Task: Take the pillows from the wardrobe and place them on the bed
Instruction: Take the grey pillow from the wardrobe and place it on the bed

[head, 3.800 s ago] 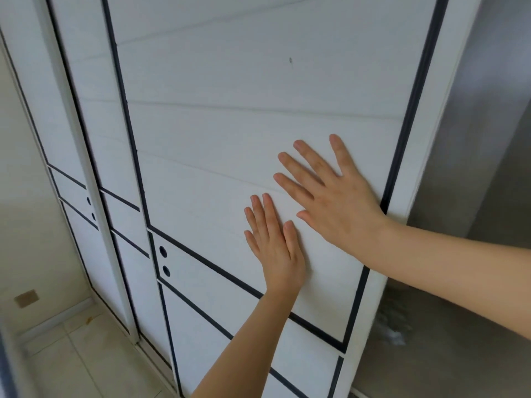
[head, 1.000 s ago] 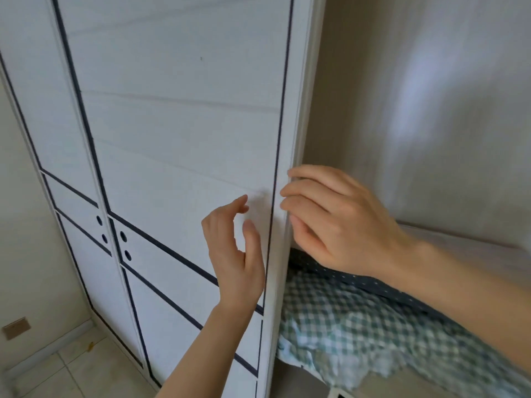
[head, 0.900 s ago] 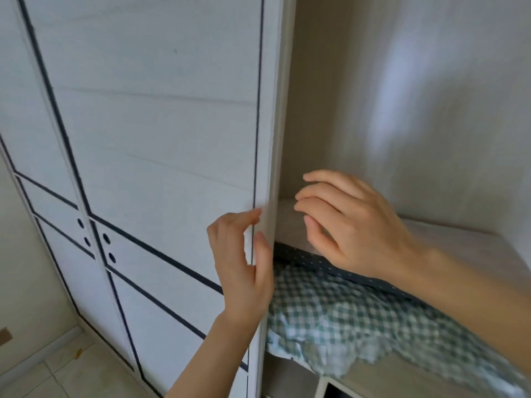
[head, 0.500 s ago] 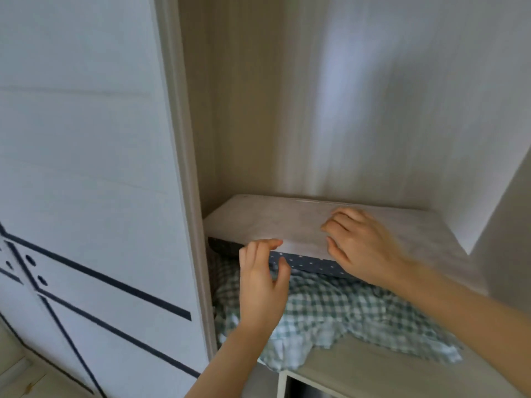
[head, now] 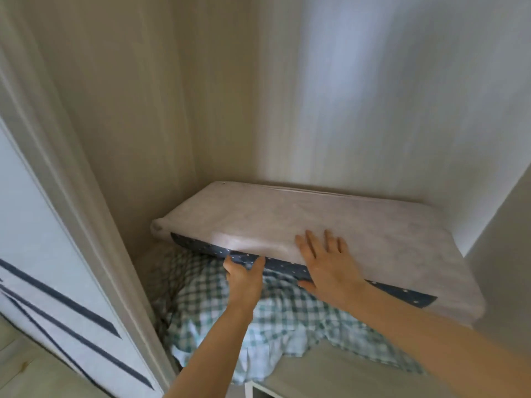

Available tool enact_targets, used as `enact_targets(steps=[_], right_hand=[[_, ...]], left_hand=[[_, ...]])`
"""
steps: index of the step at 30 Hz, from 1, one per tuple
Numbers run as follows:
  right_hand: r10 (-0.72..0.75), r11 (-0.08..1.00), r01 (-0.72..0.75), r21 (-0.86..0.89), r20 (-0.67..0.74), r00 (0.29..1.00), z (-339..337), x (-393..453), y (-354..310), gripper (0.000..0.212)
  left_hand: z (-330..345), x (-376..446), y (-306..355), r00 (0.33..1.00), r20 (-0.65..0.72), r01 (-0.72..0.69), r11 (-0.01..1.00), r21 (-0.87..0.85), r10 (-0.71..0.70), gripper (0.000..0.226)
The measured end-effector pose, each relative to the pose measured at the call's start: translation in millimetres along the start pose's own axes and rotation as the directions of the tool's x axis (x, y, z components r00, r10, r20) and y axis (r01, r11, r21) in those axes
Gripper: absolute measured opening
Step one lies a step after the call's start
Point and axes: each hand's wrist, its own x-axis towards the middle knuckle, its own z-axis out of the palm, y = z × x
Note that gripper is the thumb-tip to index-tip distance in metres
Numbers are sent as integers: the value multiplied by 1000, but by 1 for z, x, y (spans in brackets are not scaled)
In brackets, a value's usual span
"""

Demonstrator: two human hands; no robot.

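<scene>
Pillows stacked inside the open wardrobe [head: 143,139]: grey-topped pillow [head: 287,222] with a dotted navy underside lies on a green-checked pillow [head: 230,311], on the shelf [head: 330,372]. Its long axis runs left-right across the compartment, slanting toward the near right. Right hand [head: 327,262] rests flat and spread on the top front edge, thumb apparently hooked under it. Left hand [head: 244,280] reaches beneath the same edge, fingers hidden, so its grip cannot be told. Both hands meet the near long side; pull direction is toward the person.
</scene>
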Motion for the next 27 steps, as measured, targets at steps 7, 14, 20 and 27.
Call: enact_targets(steps=[7, 14, 20, 27], right_hand=[[23, 999, -24, -30, -54, 998, 9, 11, 10, 89], [63, 996, -67, -56, -67, 996, -1, 11, 13, 88], [108, 994, -110, 2, -225, 968, -40, 7, 28, 74], [198, 980, -186, 73, -459, 866, -122, -11, 37, 63]], left_hand=[[20, 25, 17, 957, 90, 288, 869, -402, -275, 83], [34, 39, 32, 951, 77, 292, 785, -547, -300, 75], [40, 25, 62, 990, -8, 111, 799, -592, -143, 87], [24, -13, 116, 947, 49, -263, 853, -450, 318, 91]])
